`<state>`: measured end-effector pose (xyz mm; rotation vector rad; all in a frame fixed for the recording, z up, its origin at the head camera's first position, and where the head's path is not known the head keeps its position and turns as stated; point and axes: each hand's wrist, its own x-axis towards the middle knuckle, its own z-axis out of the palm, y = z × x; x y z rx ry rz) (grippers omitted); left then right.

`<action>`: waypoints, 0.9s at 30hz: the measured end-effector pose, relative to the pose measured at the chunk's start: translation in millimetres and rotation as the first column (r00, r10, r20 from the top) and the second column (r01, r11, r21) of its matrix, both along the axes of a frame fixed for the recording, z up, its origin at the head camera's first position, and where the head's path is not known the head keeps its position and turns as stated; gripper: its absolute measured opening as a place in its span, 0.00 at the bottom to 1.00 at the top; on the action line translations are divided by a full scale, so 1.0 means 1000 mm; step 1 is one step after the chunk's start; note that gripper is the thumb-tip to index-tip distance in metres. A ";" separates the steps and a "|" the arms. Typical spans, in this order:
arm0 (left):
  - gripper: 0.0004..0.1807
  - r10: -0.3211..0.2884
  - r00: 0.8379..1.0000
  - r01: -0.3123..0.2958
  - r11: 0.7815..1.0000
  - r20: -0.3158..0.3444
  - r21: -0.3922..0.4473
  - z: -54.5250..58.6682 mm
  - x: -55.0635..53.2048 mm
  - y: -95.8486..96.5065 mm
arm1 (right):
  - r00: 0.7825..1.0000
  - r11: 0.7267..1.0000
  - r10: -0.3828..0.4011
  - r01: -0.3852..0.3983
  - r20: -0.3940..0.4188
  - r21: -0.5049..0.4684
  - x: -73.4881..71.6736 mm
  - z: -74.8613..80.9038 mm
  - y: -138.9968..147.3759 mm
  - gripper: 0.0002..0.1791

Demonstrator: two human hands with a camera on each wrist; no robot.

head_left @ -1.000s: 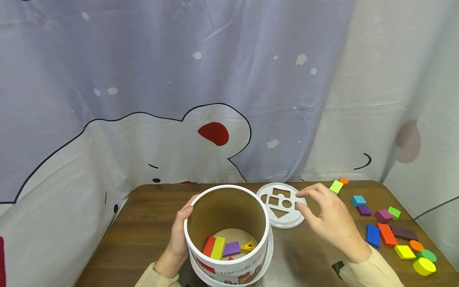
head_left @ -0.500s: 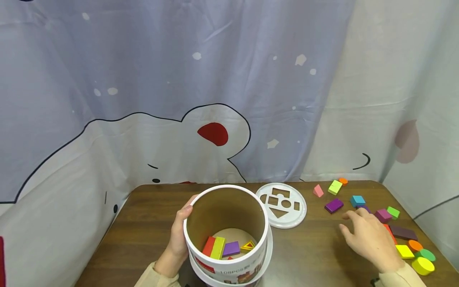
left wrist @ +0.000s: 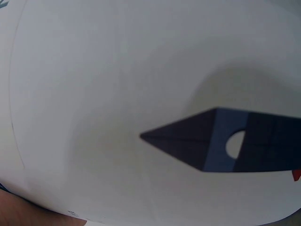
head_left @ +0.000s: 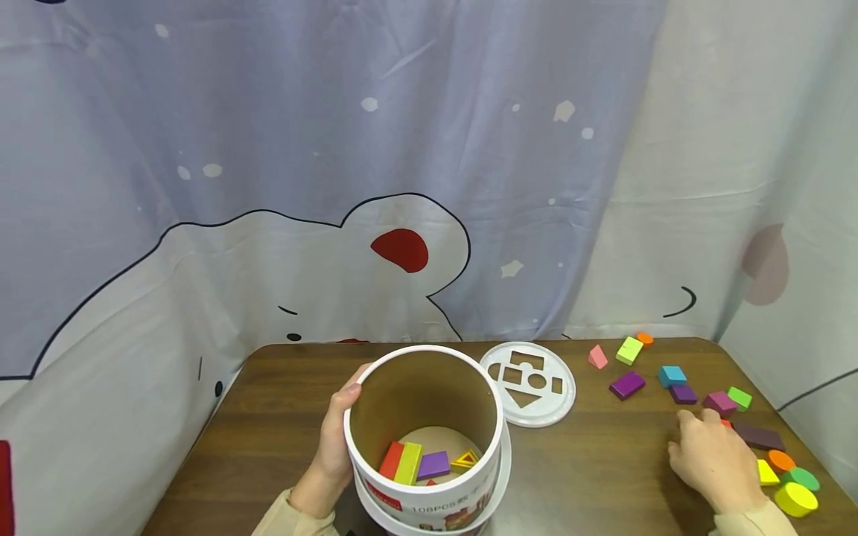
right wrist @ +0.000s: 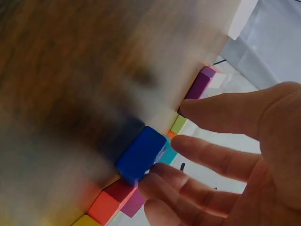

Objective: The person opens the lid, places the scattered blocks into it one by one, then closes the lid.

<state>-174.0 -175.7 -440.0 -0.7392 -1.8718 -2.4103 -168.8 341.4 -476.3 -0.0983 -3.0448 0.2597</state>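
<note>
My left hand (head_left: 335, 432) grips the side of a white toy-block bucket (head_left: 436, 510), thumb up at the rim. The bucket's mouth tilts toward me. Inside lie a red block (head_left: 392, 459), a yellow-green block (head_left: 407, 464), a purple block (head_left: 433, 464) and a yellow triangular piece (head_left: 465, 459). In the left wrist view, the bucket's pale wall fills most of the picture. My right hand (head_left: 717, 458) is low over the scattered blocks at right. Its fingertips are right beside a blue block (right wrist: 141, 153), thumb apart from the fingers. A red block (right wrist: 113, 202) lies next to it.
A white lid (head_left: 553, 407) with shaped cut-outs lies behind the bucket. Several coloured blocks are spread along the table's right side, among them a purple block (head_left: 627, 385), a dark brown block (head_left: 757, 436) and a yellow cylinder (head_left: 796, 499). A patterned curtain (head_left: 268, 149) hangs behind the table.
My right hand has moved from in front of the lid, rightward and nearer me, down to the blocks, uncovering a pink triangular block and a purple block. My left hand and the bucket stay put.
</note>
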 end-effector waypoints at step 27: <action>0.31 -0.011 1.000 0.011 1.000 0.000 0.026 -0.006 -0.004 -0.003 | 0.970 0.986 -0.152 0.163 0.192 -0.045 -0.009 -0.001 0.017 0.29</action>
